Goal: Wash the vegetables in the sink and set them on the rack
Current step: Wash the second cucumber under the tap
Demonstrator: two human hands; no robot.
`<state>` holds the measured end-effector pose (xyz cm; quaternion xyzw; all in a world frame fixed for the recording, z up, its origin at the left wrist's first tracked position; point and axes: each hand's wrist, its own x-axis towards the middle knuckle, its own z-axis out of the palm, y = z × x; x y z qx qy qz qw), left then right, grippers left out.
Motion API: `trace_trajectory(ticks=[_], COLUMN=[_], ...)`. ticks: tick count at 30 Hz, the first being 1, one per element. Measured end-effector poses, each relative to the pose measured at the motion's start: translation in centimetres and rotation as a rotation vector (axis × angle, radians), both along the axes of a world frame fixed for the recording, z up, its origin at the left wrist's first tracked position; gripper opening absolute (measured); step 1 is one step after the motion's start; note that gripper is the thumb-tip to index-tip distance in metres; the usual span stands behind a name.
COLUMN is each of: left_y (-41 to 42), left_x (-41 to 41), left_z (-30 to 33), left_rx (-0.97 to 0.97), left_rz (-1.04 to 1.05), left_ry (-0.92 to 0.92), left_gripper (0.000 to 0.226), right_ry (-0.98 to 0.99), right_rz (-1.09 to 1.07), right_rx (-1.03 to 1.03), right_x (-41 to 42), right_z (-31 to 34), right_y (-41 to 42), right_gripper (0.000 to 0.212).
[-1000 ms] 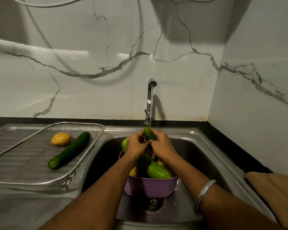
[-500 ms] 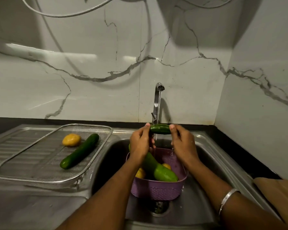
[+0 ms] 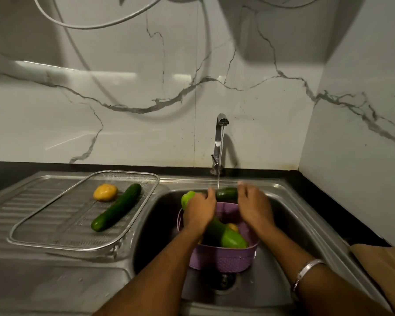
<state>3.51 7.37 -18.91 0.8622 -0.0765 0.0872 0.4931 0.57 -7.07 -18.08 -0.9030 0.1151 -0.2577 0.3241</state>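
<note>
because the water falls in a thin stream from the tap [image 3: 221, 142], the small dark cucumber [image 3: 226, 194] is held level right under it, over the far edge of the sink [image 3: 283, 201], so the stream lands on its middle and runs off into the basin. in the head view, the only one there is, the left hand [image 3: 200, 212] takes one end and the right hand [image 3: 253, 207] the other, fingers curled round the ends; both are blurred, so the exact finger placement is hard to read, but the vegetable plainly spans between them. holding it by the ends leaves the middle bare to the water, which looks like the reason for the grip.

below the hands sits a purple basket [image 3: 224, 258] over the drain, presumably so the unwashed things stay together and drips fall through its holes. in it lie a large green vegetable [image 3: 232, 239], a yellow one [image 3: 233, 227] just beside it, and a pale green one [image 3: 187, 199] poking up at the far left rim behind the left hand. these appear to be waiting their turn.

on the drainboard to the left rests the mesh rack [image 3: 146, 179], near the sink so a washed piece travels only a short way. a long cucumber [image 3: 116, 207] lies on it at a slant, with a yellow potato [image 3: 105, 192] just beside its far end, not clearly touching. judging by that, two pieces are done, one is being rinsed, and several remain.

at the right edge a brown cloth [image 3: 383, 270] lies on the counter.
</note>
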Motion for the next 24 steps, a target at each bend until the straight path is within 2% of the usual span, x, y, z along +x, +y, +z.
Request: trace_trajectory(ticks=[1, 2, 3, 4, 6, 7, 8, 9, 11, 12, 13, 14, 16, 18, 21, 24], left_y=[0.4, 0.8, 0.9, 0.6, 0.0, -0.3, -0.4, -0.3, 0.4, 0.7, 1.0, 1.0, 0.6, 0.2, 0.4, 0.5], left_x=[0.3, 0.5, 0.5, 0.4, -0.9, -1.2, -1.2, -1.0, -0.5, -0.5, -0.6, -0.8, -1.5, -1.9, -1.9, -1.8], left_z=[-0.5, -0.6, -0.2, 0.5, 1.6, 1.8, 1.6, 1.4, 0.6, 0.3, 0.5, 0.8, 1.6, 2.0, 2.2, 3.1], left_rx=[0.146, 0.206, 0.162, 0.040, -0.238, -0.299, -0.270, -0.157, 0.143, 0.220, 0.271, 0.302, 0.332, 0.346, 0.572, 0.672], left_rz=[-0.005, 0.012, 0.040, 0.063, 0.056, 0.046, 0.035, 0.031, 0.026, 0.028, 0.042, 0.062, 0.038, -0.106, -0.269, -0.248], left_ry=[0.103, 0.127, 0.069, -0.057, -0.315, -0.365, -0.347, -0.248, 0.050, 0.129, 0.134, 0.065, -0.191, -0.370, -0.378, -0.322], left_gripper=[0.053, 0.049, 0.051, 0.055, 0.060, 0.060, 0.059, 0.058, 0.053, 0.053, 0.052, 0.049, 0.038, 0.032, 0.045, 0.047], right_ry=[0.209, 0.292, 0.256, 0.120, -0.282, -0.428, -0.431, -0.308, 0.154, 0.285, 0.307, 0.246, 0.093, 0.051, 0.079, 0.097], right_rz=[-0.011, -0.006, -0.001, -0.003, -0.026, -0.027, -0.029, -0.041, -0.023, 0.002, 0.016, 0.005, -0.046, -0.072, -0.068, 0.018], right_rx=[-0.043, -0.038, -0.003, 0.033, 0.080, 0.058, 0.018, -0.034, -0.127, -0.110, -0.089, -0.090, -0.152, -0.209, -0.199, -0.125], right_x=[0.2, 0.3, 0.2, 0.1, -0.8, -1.3, -1.4, -1.3, -0.4, -0.2, 0.0, -0.1, -0.4, -0.7, -0.7, -0.4], right_z=[-0.9, -1.0, -0.9, -0.2, 1.7, 2.3, 2.3, 1.9, 0.0, -0.6, -0.8, -0.4, 0.5, 0.7, 0.1, 0.0], right_y=[-0.5, -0.7, -0.7, -0.5, 0.5, 0.9, 0.9, 0.7, -0.4, -0.8, -1.0, -0.9, -0.4, -0.2, -0.8, -1.2], right_gripper=[0.052, 0.054, 0.054, 0.051, 0.042, 0.039, 0.039, 0.042, 0.052, 0.055, 0.056, 0.057, 0.055, 0.056, 0.057, 0.056])
